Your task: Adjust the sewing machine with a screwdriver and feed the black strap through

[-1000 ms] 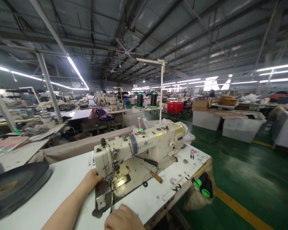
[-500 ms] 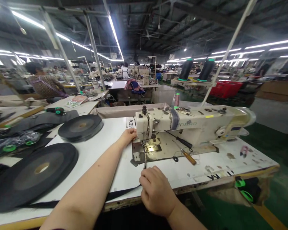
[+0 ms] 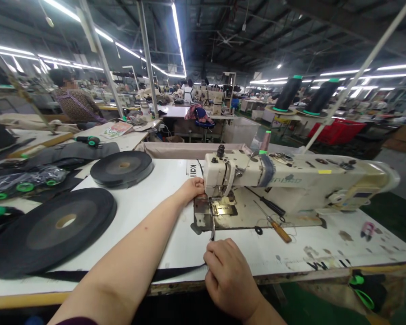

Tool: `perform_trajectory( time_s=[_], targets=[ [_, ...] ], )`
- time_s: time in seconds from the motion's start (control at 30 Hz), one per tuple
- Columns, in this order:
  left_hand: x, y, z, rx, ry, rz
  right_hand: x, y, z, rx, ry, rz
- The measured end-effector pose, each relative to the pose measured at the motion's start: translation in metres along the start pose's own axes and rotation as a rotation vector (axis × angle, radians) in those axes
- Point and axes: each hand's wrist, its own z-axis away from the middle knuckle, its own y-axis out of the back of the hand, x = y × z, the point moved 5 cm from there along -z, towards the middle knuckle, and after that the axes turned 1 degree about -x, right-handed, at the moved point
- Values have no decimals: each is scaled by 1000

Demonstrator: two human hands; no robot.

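Observation:
A cream sewing machine (image 3: 291, 176) stands on the white table. My left hand (image 3: 191, 188) reaches to the left side of its head, behind the needle area; its fingertips are partly hidden and what they touch cannot be made out. In front of the metal needle plate (image 3: 225, 208), my right hand (image 3: 228, 271) is closed around a black strap (image 3: 179, 272). The strap runs left along the table's front edge, passing under my left forearm, towards a large black roll (image 3: 54, 232). A narrow piece stretches from the right hand up to the needle area.
A second black roll (image 3: 122, 168) lies behind the large one. A black screwdriver (image 3: 269, 202), a wooden-handled screwdriver (image 3: 280, 231) and pink snips (image 3: 367, 230) lie right. Wrapped black spools (image 3: 27, 180) sit left. A person (image 3: 76, 101) is at the back left.
The view has turned so that the machine and table sit differently in the picture. Both hands keep nearly the same places at the machine, the right one still on the strap.

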Motion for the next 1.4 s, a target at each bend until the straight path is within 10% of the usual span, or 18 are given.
perform_trajectory(
  time_s=[1.03,1.4],
  targets=[
    [-3,10,-2,151,14,156,-3,4,-2,15,0,-44],
    [-2,9,0,125,21,117,64,87,32,310,-152,186]
  ],
)
